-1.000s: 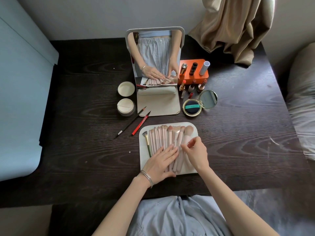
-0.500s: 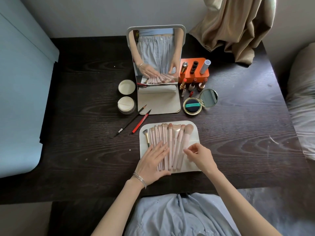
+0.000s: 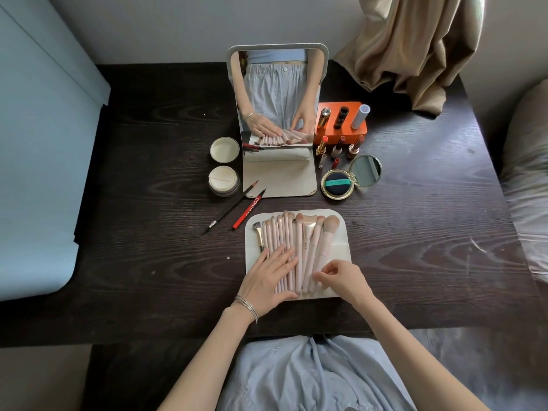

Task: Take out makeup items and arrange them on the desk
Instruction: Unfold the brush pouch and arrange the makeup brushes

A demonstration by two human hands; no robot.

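Several pink makeup brushes (image 3: 308,244) lie side by side on a white mat (image 3: 341,247) near the front of the dark wooden desk (image 3: 148,232). My left hand (image 3: 268,278) rests flat, fingers spread, on the handles of the left brushes. My right hand (image 3: 344,278) hovers at the lower ends of the right brushes, thumb and forefinger pinched close at a handle tip; whether it grips one is unclear. A small gold-handled brush (image 3: 258,235) lies at the mat's left edge.
A standing mirror (image 3: 278,114) sits at the centre back. Two round powder pots (image 3: 224,164) stand to its left, two pencils (image 3: 240,207) lie before it. An orange lipstick holder (image 3: 341,123), several lipsticks and an open compact (image 3: 351,176) sit at the right. A curtain hangs behind.
My right hand has slid down from the brush heads to the handle ends. My left hand shifted a little left. The brushes now lie straighter and more evenly spread.
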